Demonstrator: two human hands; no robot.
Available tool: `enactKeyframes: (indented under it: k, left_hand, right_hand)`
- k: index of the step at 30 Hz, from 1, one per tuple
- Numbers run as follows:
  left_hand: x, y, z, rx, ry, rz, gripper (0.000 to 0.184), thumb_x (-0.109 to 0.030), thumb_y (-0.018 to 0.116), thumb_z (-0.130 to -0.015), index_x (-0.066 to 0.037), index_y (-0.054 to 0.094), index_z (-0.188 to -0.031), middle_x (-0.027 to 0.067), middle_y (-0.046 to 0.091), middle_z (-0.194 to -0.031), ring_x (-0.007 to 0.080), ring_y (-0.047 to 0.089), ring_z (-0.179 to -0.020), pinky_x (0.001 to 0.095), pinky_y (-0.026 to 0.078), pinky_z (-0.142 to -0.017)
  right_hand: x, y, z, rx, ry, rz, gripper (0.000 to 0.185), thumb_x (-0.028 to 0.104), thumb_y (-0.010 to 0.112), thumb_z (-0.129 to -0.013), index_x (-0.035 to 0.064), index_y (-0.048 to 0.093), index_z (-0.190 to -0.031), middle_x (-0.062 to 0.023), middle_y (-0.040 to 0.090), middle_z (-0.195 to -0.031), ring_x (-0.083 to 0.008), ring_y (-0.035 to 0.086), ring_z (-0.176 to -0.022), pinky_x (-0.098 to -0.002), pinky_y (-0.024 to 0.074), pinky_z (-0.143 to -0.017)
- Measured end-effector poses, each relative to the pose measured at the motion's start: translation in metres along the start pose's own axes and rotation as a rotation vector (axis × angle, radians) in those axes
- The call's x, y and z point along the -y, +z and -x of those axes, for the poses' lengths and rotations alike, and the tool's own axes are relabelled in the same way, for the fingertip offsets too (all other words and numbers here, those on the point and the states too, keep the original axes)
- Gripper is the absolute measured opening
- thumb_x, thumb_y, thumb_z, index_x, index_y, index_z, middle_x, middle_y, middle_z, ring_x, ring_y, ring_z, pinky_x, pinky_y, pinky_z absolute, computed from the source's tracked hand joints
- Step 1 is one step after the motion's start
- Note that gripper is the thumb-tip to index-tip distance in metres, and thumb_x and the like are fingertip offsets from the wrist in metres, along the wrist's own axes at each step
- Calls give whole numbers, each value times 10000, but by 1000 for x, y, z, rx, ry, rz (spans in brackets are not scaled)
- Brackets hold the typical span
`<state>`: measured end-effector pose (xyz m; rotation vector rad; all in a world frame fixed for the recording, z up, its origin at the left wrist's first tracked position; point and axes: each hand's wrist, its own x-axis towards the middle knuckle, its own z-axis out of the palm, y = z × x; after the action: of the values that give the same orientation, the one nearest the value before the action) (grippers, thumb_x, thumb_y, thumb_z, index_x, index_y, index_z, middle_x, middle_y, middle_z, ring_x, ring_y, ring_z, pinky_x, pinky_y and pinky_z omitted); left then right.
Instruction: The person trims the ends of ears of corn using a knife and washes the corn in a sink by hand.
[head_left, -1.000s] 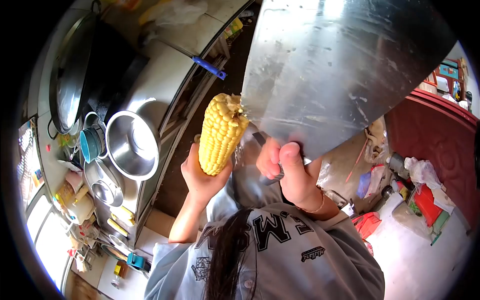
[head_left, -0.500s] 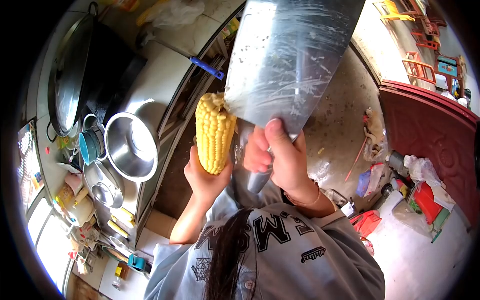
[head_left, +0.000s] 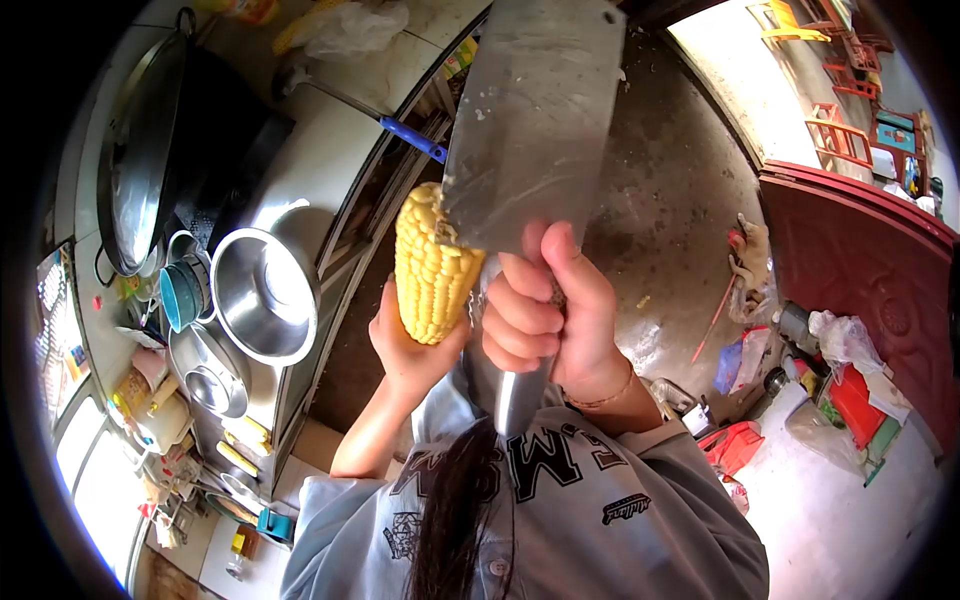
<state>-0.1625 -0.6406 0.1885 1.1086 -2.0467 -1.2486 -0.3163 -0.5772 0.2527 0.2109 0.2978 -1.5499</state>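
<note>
My left hand (head_left: 415, 345) grips the lower end of a yellow corn cob (head_left: 430, 270), held upright above the floor. My right hand (head_left: 550, 310) is wrapped round the metal handle of a broad cleaver (head_left: 535, 120). The blade points up and away, with white smears and small specks on it. Its left edge, close to the handle, meets the upper right side of the cob. Some kernels there look cut or broken, though the exact contact is partly hidden by the blade.
On the left counter are a steel basin (head_left: 265, 295), a large wok lid (head_left: 145, 150) and a ladle with a blue handle (head_left: 413, 138). A dark red door (head_left: 860, 290) stands at right, with bags and clutter (head_left: 850, 390) below it.
The cleaver has turned, so its face is darker and more upright, and its handle has come down towards my shirt. The cob has tilted slightly and stays in my left hand.
</note>
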Motion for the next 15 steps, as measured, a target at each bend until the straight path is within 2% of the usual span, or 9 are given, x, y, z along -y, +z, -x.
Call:
enactKeyframes:
  k: [1, 4, 6, 12, 14, 15]
  left_hand:
    - [-3, -1, -2, 49, 10, 43, 456, -99, 721, -616, 21, 509, -1002, 115, 645, -833, 194, 661, -740, 272, 509, -655]
    - [-4, -4, 0, 122, -11, 109, 538, -92, 709, -622, 49, 494, -1094, 113, 648, -902, 168, 649, -799, 266, 498, -724]
    - [-3, -6, 0, 153, -49, 197, 538, -91, 699, -623, 53, 493, -1099, 102, 648, -922, 150, 636, -823, 263, 488, -753]
    - [3, -15, -6, 149, -79, 222, 457, -74, 678, -622, 46, 517, -1033, 84, 644, -889, 127, 620, -783, 248, 480, -724]
    - [5, -18, -8, 149, -75, 194, 434, -74, 676, -622, 42, 524, -1012, 80, 643, -873, 123, 616, -764, 246, 479, -709]
    - [7, -19, -9, 166, -140, 229, 412, -77, 677, -622, 36, 531, -990, 77, 641, -862, 122, 612, -751, 244, 479, -698]
  right_hand:
    - [1, -1, 0, 2, 1, 2, 482, 538, 371, -897, 134, 318, -640, 41, 275, -488, -83, 265, -384, -251, 282, -395]
    - [5, -9, -2, 184, 28, -261, 447, 518, 368, -906, 145, 341, -662, 61, 272, -484, -68, 253, -373, -230, 269, -373]
    - [10, -13, -4, 253, -79, -237, 399, 445, 340, -940, 141, 351, -681, 72, 315, -483, -56, 278, -346, -212, 254, -340]
    - [43, -39, 2, 232, -270, 115, 414, 470, 360, -926, 146, 351, -669, 64, 306, -457, -63, 268, -339, -217, 255, -341]
    - [66, -83, -11, 395, -198, 141, 440, 493, 390, -909, 156, 342, -631, 69, 299, -451, -61, 254, -328, -221, 240, -330]
    - [76, -113, -15, 485, -143, 116, 451, 499, 401, -903, 160, 335, -613, 70, 304, -451, -60, 255, -327, -223, 235, -328]
